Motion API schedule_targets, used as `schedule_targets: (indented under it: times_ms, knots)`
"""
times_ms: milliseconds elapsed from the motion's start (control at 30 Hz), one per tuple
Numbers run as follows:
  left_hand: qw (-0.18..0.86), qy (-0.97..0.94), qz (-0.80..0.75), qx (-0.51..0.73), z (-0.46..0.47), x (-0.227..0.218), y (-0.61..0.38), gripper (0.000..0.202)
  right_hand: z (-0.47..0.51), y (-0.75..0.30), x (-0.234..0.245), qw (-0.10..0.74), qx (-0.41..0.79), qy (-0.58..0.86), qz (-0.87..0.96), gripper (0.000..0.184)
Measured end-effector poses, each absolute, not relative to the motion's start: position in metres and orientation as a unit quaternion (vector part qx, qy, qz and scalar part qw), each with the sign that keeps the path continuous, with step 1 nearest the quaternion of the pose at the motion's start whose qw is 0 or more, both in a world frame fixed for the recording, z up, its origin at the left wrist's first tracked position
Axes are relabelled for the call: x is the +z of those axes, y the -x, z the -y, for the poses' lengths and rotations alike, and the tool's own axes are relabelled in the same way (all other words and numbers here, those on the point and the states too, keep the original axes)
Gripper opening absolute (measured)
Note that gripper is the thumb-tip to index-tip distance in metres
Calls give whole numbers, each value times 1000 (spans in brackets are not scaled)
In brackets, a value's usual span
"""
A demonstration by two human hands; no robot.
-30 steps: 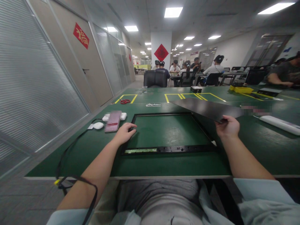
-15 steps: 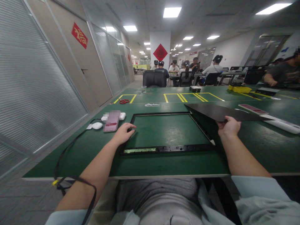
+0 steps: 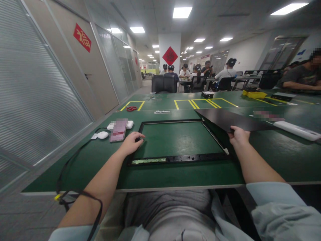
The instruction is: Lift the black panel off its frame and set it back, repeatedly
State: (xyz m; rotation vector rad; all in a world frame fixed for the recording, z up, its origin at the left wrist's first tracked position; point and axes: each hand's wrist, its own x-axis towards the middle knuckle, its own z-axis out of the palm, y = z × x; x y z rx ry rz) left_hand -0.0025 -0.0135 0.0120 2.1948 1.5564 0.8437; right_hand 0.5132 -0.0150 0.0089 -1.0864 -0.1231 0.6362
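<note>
A thin black rectangular frame (image 3: 198, 157) lies flat on the green table (image 3: 180, 177). A green strip (image 3: 149, 161) shows along the left half of its near side. At the frame's left side, my left hand (image 3: 132, 142) has its fingers curled over the edge. My right hand (image 3: 240, 136) grips the near edge of a flat dark panel (image 3: 233, 119), thumb on top and fingers underneath. That panel is raised and tilted at the right of the frame, with its far left corner near the frame's far right corner.
Left of the frame lie a phone (image 3: 118, 130) and a white rounded object (image 3: 102, 135) on a black strap. Red-handled scissors (image 3: 131, 108) and small white pieces (image 3: 162, 112) lie farther back. A long white object (image 3: 297, 130) sits at right. Other people sit beyond.
My right hand and the dark panel have shifted slightly left, and the panel's tilt has changed a little. My left hand stays at the frame's left side.
</note>
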Motion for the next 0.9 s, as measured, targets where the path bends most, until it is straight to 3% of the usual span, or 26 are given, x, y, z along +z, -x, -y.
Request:
schedule_targets:
  times_ms: [100,333,900]
  knots:
    - [160,-770,-543,292,14,12,3,31,13,-510,8,804,269,529,32,47]
    - [161,-772,-538,298,15,13,2,27,12,-507,0,766,321,556,30,23]
    - [162,-780,-525,298,11,10,4,29,11,-508,-1,755,362,544,55,20]
